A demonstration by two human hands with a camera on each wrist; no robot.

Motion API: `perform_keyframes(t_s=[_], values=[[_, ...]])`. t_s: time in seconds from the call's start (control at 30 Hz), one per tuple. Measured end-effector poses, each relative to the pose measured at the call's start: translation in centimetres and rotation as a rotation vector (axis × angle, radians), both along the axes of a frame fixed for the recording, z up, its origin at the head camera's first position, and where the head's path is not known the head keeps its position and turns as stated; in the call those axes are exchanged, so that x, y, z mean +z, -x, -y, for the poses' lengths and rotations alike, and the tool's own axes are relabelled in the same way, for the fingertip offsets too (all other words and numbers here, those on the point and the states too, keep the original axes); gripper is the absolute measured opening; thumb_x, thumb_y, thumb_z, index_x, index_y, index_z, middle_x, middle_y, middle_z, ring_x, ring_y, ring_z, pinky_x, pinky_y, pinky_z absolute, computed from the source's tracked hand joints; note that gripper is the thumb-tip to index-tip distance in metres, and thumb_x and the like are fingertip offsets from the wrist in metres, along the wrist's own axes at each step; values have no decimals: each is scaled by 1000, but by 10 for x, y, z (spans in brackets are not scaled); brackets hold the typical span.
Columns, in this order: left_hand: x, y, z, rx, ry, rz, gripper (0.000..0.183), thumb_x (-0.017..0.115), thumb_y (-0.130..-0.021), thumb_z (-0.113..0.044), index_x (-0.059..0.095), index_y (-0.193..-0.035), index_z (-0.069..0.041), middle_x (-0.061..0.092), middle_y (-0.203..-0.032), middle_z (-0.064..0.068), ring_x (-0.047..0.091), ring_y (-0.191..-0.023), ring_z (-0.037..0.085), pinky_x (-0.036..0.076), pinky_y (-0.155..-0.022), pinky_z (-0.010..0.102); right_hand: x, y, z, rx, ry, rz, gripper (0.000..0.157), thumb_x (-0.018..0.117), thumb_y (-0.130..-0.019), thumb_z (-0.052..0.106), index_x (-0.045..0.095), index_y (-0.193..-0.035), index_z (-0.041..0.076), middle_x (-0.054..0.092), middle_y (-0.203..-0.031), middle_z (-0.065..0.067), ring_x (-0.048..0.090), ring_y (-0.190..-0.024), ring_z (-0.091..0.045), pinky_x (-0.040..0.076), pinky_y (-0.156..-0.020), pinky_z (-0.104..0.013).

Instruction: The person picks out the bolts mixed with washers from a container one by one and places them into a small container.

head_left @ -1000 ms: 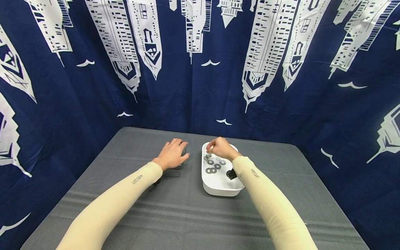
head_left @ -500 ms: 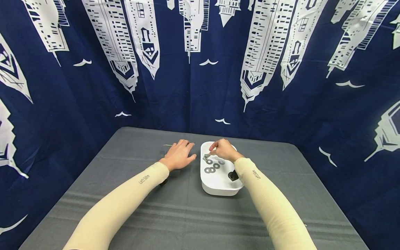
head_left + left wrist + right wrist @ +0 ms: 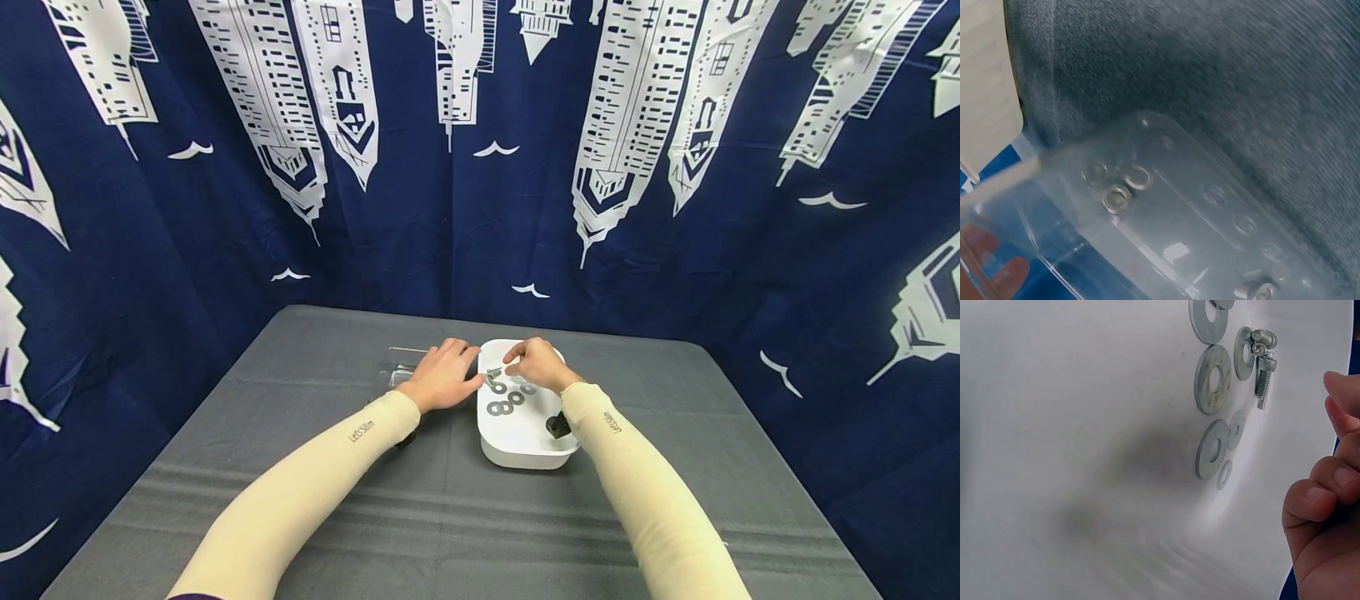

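My right hand (image 3: 538,367) hovers over the far end of a white tray (image 3: 525,458), thumb and index fingertip slightly apart. Close under its fingers are several socket head bolts (image 3: 1264,372), with flat washers (image 3: 1213,378) of different sizes lying around them. Nothing shows in that hand; its other fingers are curled in the right wrist view. My left hand (image 3: 447,375) is at the tray's left rim with its fingers loosely extended. Below its wrist lies a clear plastic box (image 3: 1179,212), partly hidden in the head view, with small metal rings (image 3: 1116,199) in it.
Grey cloth (image 3: 420,517) covers the table. A dark blue curtain (image 3: 420,250) with white building prints hangs behind and at both sides. A black wrist camera (image 3: 557,426) under the right sleeve overlaps the tray.
My left hand has moved right, from over the clear box to the tray's left rim, uncovering part of the box. My right hand has shifted slightly right over the tray, its thumb and index parting.
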State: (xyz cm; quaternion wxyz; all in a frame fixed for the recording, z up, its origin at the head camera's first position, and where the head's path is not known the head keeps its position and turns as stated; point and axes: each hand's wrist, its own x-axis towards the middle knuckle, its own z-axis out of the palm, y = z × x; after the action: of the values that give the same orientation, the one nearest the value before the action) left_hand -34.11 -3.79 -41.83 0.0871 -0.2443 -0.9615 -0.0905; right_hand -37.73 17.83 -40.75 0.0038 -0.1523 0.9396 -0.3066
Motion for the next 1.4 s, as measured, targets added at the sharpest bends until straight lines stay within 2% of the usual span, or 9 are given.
perform_keyframes(t_s=[0.27,0.47,0.73,0.87,1.03,1.13,1.4], values=[[-4,0,-4,-4,21,-3,59,50,-101,-48,50,-148,-12,51,-146,12,42,-140,29,41,-109,52,-11,3,5,-27,35,17,20,76,-81,8,77,-101,4,71,-91,-12,54,-76,-17,42,-68,-27],[-5,1,-4,9,31,-12,61,50,-101,-48,50,-147,-8,52,-145,13,44,-139,29,42,-109,50,-16,5,8,-53,42,15,19,76,-82,7,77,-101,4,66,-83,-5,52,-75,-16,40,-64,-26],[-5,2,-5,8,27,-3,62,50,-101,-46,50,-146,-5,53,-144,14,44,-138,29,43,-109,50,-19,8,11,-72,67,5,21,75,-82,5,77,-102,3,50,-64,1,45,-63,-14,34,-56,-25],[-5,1,-6,6,29,-4,62,50,-101,-45,50,-146,-3,53,-143,14,45,-137,30,44,-108,49,-21,9,13,-86,76,25,21,75,-82,5,77,-103,3,49,-65,1,44,-64,-14,34,-56,-25],[-7,0,-9,5,23,4,61,50,-101,-45,50,-146,-3,54,-142,15,45,-137,30,44,-108,48,-23,8,12,-84,79,34,21,74,-82,3,77,-102,1,62,-75,-4,49,-71,-15,38,-61,-24],[-9,-1,-10,11,21,10,60,50,-101,-45,50,-146,-4,54,-142,15,46,-137,30,45,-108,49,-27,7,11,-80,84,43,21,73,-82,3,77,-103,0,64,-77,-4,49,-72,-15,38,-62,-24],[-8,-3,-15,9,19,15,60,49,-102,-44,50,-147,-5,54,-143,15,45,-137,31,45,-108,50,-33,8,9,-115,118,74,20,73,-80,2,77,-100,1,50,-64,1,44,-65,-15,35,-58,-25]])
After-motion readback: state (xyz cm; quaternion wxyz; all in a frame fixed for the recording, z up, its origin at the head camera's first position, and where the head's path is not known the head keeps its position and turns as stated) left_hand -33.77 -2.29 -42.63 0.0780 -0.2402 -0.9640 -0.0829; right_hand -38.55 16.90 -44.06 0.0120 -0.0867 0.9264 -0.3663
